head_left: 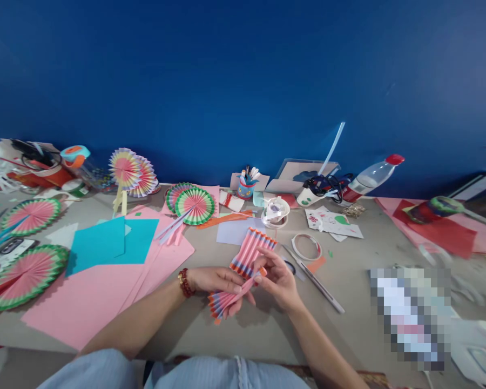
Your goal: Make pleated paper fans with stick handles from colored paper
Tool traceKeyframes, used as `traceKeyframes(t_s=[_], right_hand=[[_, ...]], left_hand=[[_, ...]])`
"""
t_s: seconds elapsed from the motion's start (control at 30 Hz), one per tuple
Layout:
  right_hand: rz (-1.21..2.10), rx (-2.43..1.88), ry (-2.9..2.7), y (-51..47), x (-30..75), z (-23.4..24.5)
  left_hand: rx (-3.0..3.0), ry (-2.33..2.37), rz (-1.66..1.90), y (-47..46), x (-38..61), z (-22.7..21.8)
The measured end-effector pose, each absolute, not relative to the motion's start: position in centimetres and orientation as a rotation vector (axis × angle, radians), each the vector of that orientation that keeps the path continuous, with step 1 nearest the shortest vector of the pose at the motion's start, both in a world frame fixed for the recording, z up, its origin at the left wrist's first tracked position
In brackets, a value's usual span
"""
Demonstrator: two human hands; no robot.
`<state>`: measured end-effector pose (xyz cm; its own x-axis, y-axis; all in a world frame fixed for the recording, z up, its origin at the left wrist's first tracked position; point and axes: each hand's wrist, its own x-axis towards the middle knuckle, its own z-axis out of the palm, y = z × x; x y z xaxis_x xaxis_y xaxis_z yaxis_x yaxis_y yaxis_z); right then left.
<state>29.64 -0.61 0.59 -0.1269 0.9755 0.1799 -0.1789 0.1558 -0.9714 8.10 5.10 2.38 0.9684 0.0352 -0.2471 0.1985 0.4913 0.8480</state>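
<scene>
My left hand [221, 282], with a red bead bracelet at the wrist, is closed around a pleated strip of pink paper [222, 303] edged in orange and blue. My right hand [278, 278] pinches the upper end of that same strip between thumb and fingers. Just beyond my hands lies a second pleated pink paper [253, 246] with matching orange and blue edges, flat on the table. To the right of my right hand rests a silver pen-like tool [324, 289], beside a roll of tape [306, 247]. A scissor handle [289, 266] shows partly behind my fingers.
Pink sheets [105, 297] and turquoise paper [99, 243] cover the left side. Finished round paper fans [195, 206] stand behind them. Along the blue wall are a pencil cup [246, 189], a white cup [306, 196] and a plastic bottle [368, 180]. A blurred-out object [409, 319] lies at right.
</scene>
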Motion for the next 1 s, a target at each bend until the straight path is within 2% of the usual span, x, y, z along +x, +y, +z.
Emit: traceKeyframes(t_s=[0.27,0.43,0.8,1.0], right_hand=[[0.871,-0.972,-1.356,-0.4,29.5,-0.1],[0.780,-1.005,-1.448,-0.7,29.2,-1.0],[0.788,-0.999,-1.585,-0.5,29.7,-1.1],[0.742,-0.945,-1.399,0.1,30.6,-0.7]], left_hand=[[1.953,0.656,0.430,5.6,7.6,5.5],[2.150,0.758,0.583,3.3,9.3,5.4],[2.316,0.931,0.485,2.3,9.8,4.5],[2.298,1.060,0.423,2.8,9.1,5.4]])
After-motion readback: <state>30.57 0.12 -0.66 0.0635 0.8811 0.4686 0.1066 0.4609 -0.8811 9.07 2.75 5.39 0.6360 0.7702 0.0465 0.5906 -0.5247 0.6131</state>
